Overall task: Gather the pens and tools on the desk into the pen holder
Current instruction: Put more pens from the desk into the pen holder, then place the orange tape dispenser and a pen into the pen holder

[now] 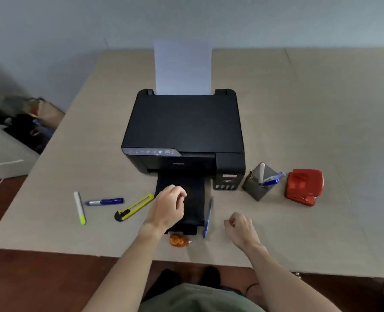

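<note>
A grey square pen holder (255, 188) stands right of the printer with a white marker and two blue pens in it. On the desk lie a white-and-green highlighter (79, 207), a blue marker (104, 201), a yellow utility knife (134, 207), a blue pen (207, 219) and an orange correction tape (179, 240). My left hand (169, 207) hovers over the printer's output tray, fingers curled, holding nothing. My right hand (240, 228) hovers right of the blue pen, fingers loosely curled and empty.
A black printer (183, 129) with white paper (183, 67) in its rear feed fills the desk's middle; its output tray (192, 194) sticks out toward me. A red hole punch (303, 186) sits right of the holder. The desk's front edge (119, 255) is close.
</note>
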`<state>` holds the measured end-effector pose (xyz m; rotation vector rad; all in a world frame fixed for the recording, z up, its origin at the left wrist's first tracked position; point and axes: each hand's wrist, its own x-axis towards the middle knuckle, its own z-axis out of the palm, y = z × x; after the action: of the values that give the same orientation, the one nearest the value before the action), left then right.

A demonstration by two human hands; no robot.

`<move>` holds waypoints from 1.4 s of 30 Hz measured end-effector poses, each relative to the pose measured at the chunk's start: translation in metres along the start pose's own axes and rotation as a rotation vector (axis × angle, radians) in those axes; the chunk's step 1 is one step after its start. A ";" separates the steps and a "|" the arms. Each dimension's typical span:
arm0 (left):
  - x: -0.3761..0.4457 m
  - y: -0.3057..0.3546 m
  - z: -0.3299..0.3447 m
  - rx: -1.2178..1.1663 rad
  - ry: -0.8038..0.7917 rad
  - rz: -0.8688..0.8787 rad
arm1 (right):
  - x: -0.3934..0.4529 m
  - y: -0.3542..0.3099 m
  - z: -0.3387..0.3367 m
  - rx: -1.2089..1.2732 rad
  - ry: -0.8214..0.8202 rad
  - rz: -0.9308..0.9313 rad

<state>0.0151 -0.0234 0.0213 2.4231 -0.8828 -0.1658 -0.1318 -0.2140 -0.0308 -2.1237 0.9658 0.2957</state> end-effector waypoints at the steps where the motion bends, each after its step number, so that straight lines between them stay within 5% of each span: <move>1: -0.014 -0.010 -0.004 0.019 0.013 -0.051 | 0.001 -0.005 0.009 -0.019 -0.037 -0.006; 9: -0.117 -0.058 -0.019 0.027 0.050 -0.455 | 0.005 -0.037 0.050 -0.221 -0.097 -0.003; 18: -0.138 -0.054 0.024 -0.036 -0.228 -0.574 | 0.003 -0.039 0.044 -0.225 -0.032 -0.041; 28: -0.123 -0.022 0.067 -0.132 -0.272 -0.412 | -0.013 0.003 0.010 -0.132 0.141 -0.018; 36: -0.100 0.032 0.078 -0.083 -0.497 -0.015 | -0.015 0.027 -0.039 -0.025 0.571 -0.242; 42: -0.052 0.082 0.076 -0.130 -0.356 0.121 | 0.004 0.022 -0.097 -0.136 0.711 -0.147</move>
<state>-0.0933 -0.0772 -0.0019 2.2472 -1.1318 -0.6041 -0.1545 -0.2958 0.0204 -2.4594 1.1850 -0.5199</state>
